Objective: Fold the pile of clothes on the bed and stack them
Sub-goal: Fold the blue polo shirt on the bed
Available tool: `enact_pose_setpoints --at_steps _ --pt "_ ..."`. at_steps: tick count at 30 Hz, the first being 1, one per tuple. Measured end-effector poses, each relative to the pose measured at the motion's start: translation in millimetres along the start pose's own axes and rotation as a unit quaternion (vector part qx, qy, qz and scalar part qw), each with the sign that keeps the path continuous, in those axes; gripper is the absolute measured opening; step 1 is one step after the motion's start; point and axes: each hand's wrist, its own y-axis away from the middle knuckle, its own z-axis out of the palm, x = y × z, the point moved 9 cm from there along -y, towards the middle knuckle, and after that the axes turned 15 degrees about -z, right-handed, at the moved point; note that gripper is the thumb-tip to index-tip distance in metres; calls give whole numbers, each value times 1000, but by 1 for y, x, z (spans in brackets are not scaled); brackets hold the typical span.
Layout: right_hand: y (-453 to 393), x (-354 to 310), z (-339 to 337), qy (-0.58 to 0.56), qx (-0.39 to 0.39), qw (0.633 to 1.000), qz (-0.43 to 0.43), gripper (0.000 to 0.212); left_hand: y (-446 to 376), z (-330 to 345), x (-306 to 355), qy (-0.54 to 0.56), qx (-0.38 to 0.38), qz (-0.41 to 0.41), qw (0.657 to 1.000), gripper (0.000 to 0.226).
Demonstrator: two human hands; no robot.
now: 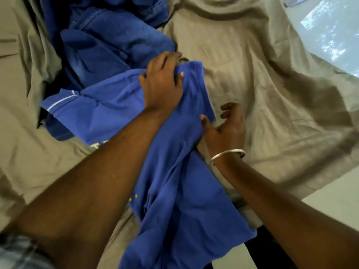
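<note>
— Hands? Left hand grips the top edge of the blue shirt; right hand pinches its side edge, other fingers loose.
— Shirt's position?
— Draped across the tan bedsheet, just beside the pile of blue clothes.

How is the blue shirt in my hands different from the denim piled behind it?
The blue shirt is a lighter, smooth blue with yellow print; the denim is darker with visible seams. The shirt is gripped by the left hand and right hand; the denim lies untouched. Both rest unfolded on the bedsheet.
</note>
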Motion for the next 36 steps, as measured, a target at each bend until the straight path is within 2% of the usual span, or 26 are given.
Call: enact_pose_setpoints --at_steps 1,3,6,10,12,14,15,18,20,22,24,26,27,29,30,32,33,34,36 --pt "12 -2 -1 9 -16 1000 -1 36 16 -15 -12 22 34 -10 999 35" --pt "48 11 13 6 -116 991 62 28 63 -36 -51 76 58 -74 993 27" --pt "111 20 31 -21 -228 963 141 29 167 -52 -122 80 23 -200 976 30" --pt "167 0 37 43 -310 946 82 26 316 -63 -183 20 -122 -312 942 62" --pt "192 -6 41 59 -344 933 86 26 367 -60 -208 20 -204 -374 904 74" --pt "215 -15 46 80 -370 922 79 25 402 -58 -226 43 -273 -424 862 62" --pt "223 -16 47 85 -377 919 76 25 410 -59 -227 56 -290 -427 855 51" --pt "243 -24 42 87 -385 916 68 27 420 -71 -217 47 -296 -378 876 31" --pt "252 -27 35 64 -371 922 84 27 419 -85 -205 -39 -287 -335 896 25" --pt "267 -26 25 47 -355 926 121 32 427 -104 -186 -76 -278 -301 909 32" --pt "283 -23 18 31 -360 917 168 50 439 -110 -157 -18 -305 -290 907 50" --pt "298 -23 8 22 -347 915 203 64 455 -109 -133 39 -351 -298 887 60" --pt "301 -20 1 26 -329 921 207 59 460 -106 -122 56 -366 -296 880 57" --pt "299 -17 -21 71 -288 935 193 35 471 -97 -97 111 -411 -297 855 41" --pt "299 -13 -34 88 -265 941 191 25 478 -90 -91 161 -435 -317 827 30" --pt "295 -4 -60 94 -220 953 187 17 493 -78 -82 272 -486 -386 736 10" --pt "290 0 -69 99 -208 958 173 16 500 -72 -82 299 -496 -416 701 6" --pt "284 5 -78 117 -207 959 153 16 500 -70 -86 293 -479 -427 709 10" --pt "270 15 -89 163 -213 957 108 17 486 -74 -108 223 -368 -431 793 18"
